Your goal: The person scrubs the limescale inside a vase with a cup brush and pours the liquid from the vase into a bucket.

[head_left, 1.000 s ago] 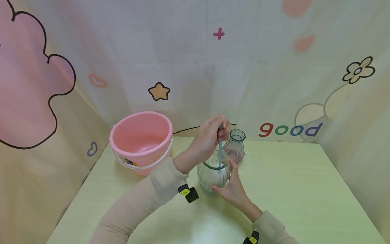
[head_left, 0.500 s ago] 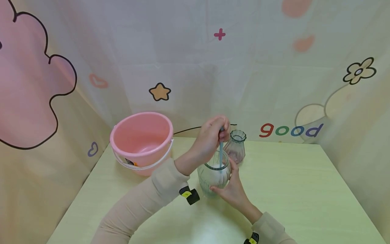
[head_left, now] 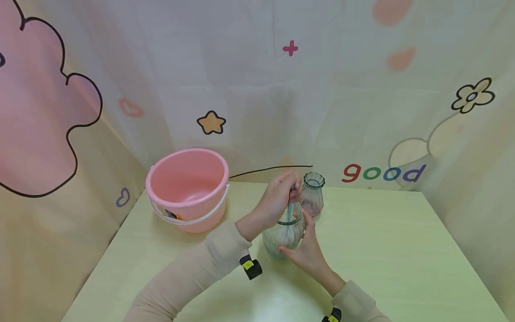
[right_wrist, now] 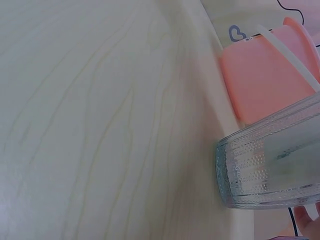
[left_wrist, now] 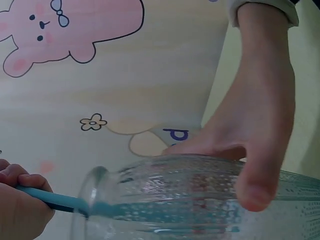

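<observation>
My left hand [head_left: 281, 190] grips the top of a slim blue-handled tool [head_left: 290, 212], whose lower part reaches down through the mouth of a ribbed clear glass jar [head_left: 275, 241]. In the left wrist view, the blue shaft [left_wrist: 150, 212] shows through the glass; the kind of tool is hidden by the textured wall. My right hand [head_left: 310, 250] holds the jar from the right, thumb in front and fingers round its far side. A whitish patch [right_wrist: 290, 155] shows through the jar in the right wrist view. The jar stands nearly upright over the table.
A pink bucket [head_left: 217, 214] with a white handle stands to the left of the jar. Close behind the jar, a faceted glass vase [head_left: 314, 197] stands on the pale green table [head_left: 382, 250]. A printed curtain [head_left: 257, 98] hangs at the back and sides.
My left hand has moved down toward the jar's rim, pushing the blue-handled tool deeper inside. My right hand keeps its hold on the jar, nearly in the same place.
</observation>
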The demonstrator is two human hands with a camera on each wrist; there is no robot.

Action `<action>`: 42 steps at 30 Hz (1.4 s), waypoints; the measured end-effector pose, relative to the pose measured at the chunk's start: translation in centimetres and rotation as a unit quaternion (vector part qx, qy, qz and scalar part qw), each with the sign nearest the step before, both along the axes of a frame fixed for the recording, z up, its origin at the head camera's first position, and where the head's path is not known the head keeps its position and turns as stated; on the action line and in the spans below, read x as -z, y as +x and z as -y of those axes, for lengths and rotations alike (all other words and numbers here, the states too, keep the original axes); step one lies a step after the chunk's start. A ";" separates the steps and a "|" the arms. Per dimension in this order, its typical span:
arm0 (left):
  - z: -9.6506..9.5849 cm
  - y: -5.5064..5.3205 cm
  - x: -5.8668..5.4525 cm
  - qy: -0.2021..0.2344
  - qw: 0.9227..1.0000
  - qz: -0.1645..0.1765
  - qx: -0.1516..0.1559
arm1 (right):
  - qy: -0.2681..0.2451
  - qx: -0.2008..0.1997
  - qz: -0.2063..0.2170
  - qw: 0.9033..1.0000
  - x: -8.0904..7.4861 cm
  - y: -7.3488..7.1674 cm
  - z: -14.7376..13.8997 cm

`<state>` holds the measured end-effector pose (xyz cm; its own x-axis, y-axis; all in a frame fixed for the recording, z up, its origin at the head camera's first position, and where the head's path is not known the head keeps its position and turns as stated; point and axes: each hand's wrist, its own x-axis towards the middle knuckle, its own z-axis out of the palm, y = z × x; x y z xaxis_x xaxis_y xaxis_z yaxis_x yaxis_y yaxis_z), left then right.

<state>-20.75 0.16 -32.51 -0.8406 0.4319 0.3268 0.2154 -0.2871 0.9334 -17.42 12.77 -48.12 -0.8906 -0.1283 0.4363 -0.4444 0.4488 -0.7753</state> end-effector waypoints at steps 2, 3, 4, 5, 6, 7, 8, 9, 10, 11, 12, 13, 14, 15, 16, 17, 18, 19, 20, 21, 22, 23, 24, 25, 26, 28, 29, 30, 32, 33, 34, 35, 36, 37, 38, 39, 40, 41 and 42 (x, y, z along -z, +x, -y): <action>-0.1 -0.3 1.0 -0.013 1.000 0.008 -0.006 | 0.001 0.002 0.000 1.000 0.3 0.0 0.0; -0.1 -0.4 1.4 -0.018 1.000 0.014 -0.009 | -0.001 0.003 0.002 1.000 0.4 0.0 0.0; -0.1 -0.6 1.8 -0.024 0.999 0.020 -0.012 | 0.000 0.004 0.003 1.000 0.4 0.0 0.0; 0.0 -0.7 2.1 -0.029 0.999 0.026 -0.014 | 0.001 0.005 0.006 1.000 0.4 0.0 0.0; 0.0 -0.8 2.3 -0.036 0.999 0.029 -0.016 | 0.002 0.005 0.009 1.000 0.4 0.1 0.0; 0.0 -1.0 2.5 -0.041 0.999 0.032 -0.017 | 0.002 0.005 0.012 1.000 0.3 0.1 0.0; 0.0 -1.1 2.6 -0.044 0.998 0.034 -0.017 | 0.005 0.004 0.015 1.000 0.3 0.1 0.0; 0.1 -1.1 2.7 -0.047 0.998 0.033 -0.018 | 0.007 0.004 0.019 1.000 0.3 0.0 0.0; 0.1 -1.2 2.7 -0.048 0.998 0.032 -0.017 | 0.009 0.000 0.022 1.000 0.2 0.1 0.0; 0.1 -1.2 2.7 -0.050 0.998 0.030 -0.016 | 0.009 -0.006 0.031 0.999 0.1 0.1 -0.1; 0.1 -1.2 2.7 -0.049 0.998 0.030 -0.015 | 0.006 -0.014 0.038 0.999 0.1 0.0 -0.2; 0.1 -1.2 2.7 -0.048 0.998 0.030 -0.013 | 0.002 -0.025 0.045 0.999 0.0 0.0 -0.4; 0.0 -1.2 2.7 -0.047 0.998 0.029 -0.012 | -0.001 -0.037 0.051 0.998 0.0 -0.1 -0.6; 0.0 -1.1 2.6 -0.046 0.998 0.029 -0.011 | -0.005 -0.048 0.058 0.997 -0.1 -0.2 -0.9; 0.0 -1.1 2.6 -0.045 0.998 0.029 -0.011 | -0.009 -0.060 0.067 0.996 -0.2 -0.4 -1.2; 0.0 -1.1 2.6 -0.045 0.999 0.028 -0.010 | -0.012 -0.071 0.076 0.994 -0.2 -0.6 -1.4; 0.0 -1.1 2.6 -0.043 0.999 0.029 -0.009 | -0.015 -0.083 0.083 0.993 -0.2 -0.8 -1.7; 0.0 -1.1 2.6 -0.042 0.999 0.030 -0.008 | -0.015 -0.092 0.090 0.992 -0.2 -0.9 -1.8; 0.0 -1.0 2.6 -0.041 0.999 0.032 -0.008 | -0.014 -0.098 0.095 0.990 -0.2 -1.0 -2.0; 0.0 -1.0 2.6 -0.040 0.999 0.033 -0.007 | -0.014 -0.104 0.104 0.989 -0.2 -1.1 -2.0; 0.0 -1.0 2.6 -0.039 0.999 0.035 -0.006 | -0.016 -0.110 0.109 0.988 -0.2 -1.2 -2.1; 0.1 -1.0 2.6 -0.038 0.999 0.036 -0.005 | -0.016 -0.115 0.111 0.987 -0.3 -1.2 -2.2; 0.1 -1.0 2.6 -0.037 0.999 0.036 -0.005 | -0.018 -0.117 0.113 0.986 -0.3 -1.2 -2.2; 0.1 -1.0 2.7 -0.037 0.999 0.035 -0.004 | -0.019 -0.117 0.112 0.987 -0.3 -1.2 -2.2; 0.2 -1.0 2.6 -0.038 0.999 0.032 -0.004 | -0.021 -0.117 0.111 0.987 -0.3 -1.2 -2.2; 0.2 -0.9 2.5 -0.040 0.999 0.026 -0.005 | -0.024 -0.117 0.105 0.987 -0.3 -1.2 -2.1; 0.3 -0.9 2.4 -0.041 0.999 0.023 -0.006 | -0.025 -0.117 0.103 0.987 -0.3 -1.2 -2.1; 0.3 -0.9 2.3 -0.041 0.999 0.022 -0.006 | -0.027 -0.116 0.102 0.988 -0.3 -1.2 -2.1; 0.3 -0.8 1.9 -0.041 0.999 0.020 -0.008 | -0.029 -0.117 0.097 0.988 -0.3 -1.2 -2.0; 0.3 -0.7 1.7 -0.039 0.999 0.020 -0.007 | -0.029 -0.117 0.096 0.988 -0.3 -1.2 -2.0; 0.3 -0.7 1.4 -0.035 0.999 0.017 -0.009 | -0.028 -0.117 0.095 0.988 -0.4 -1.2 -2.0; 0.2 -0.6 1.0 -0.029 0.999 0.013 -0.008 | -0.027 -0.116 0.096 0.988 -0.4 -1.2 -2.0; 0.2 -0.5 0.6 -0.023 1.000 0.008 -0.007 | -0.026 -0.115 0.095 0.988 -0.3 -1.2 -2.0; 0.2 -0.4 0.2 -0.016 1.000 0.002 -0.006 | -0.025 -0.114 0.095 0.989 -0.3 -1.2 -2.0; 0.2 -0.3 -0.3 -0.007 1.000 -0.005 -0.005 | -0.025 -0.114 0.095 0.989 -0.3 -1.2 -1.9; 0.2 -0.2 -0.8 0.002 1.000 -0.010 -0.004 | -0.024 -0.113 0.094 0.989 -0.3 -1.2 -1.9; 0.2 -0.1 -1.2 0.011 1.000 -0.017 -0.004 | -0.024 -0.112 0.092 0.989 -0.3 -1.2 -1.9; 0.2 0.0 -1.6 0.018 1.000 -0.020 -0.001 | -0.023 -0.112 0.087 0.990 -0.2 -1.2 -1.9; 0.2 0.1 -2.0 0.023 1.000 -0.021 -0.001 | -0.023 -0.111 0.084 0.990 -0.2 -1.2 -1.9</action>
<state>-20.67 -0.09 -30.48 -0.8261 0.4147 0.3815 0.2550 -0.3286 0.9094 -18.63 14.62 -47.89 -0.9031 -0.3129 0.2940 -0.3912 0.3175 -0.8638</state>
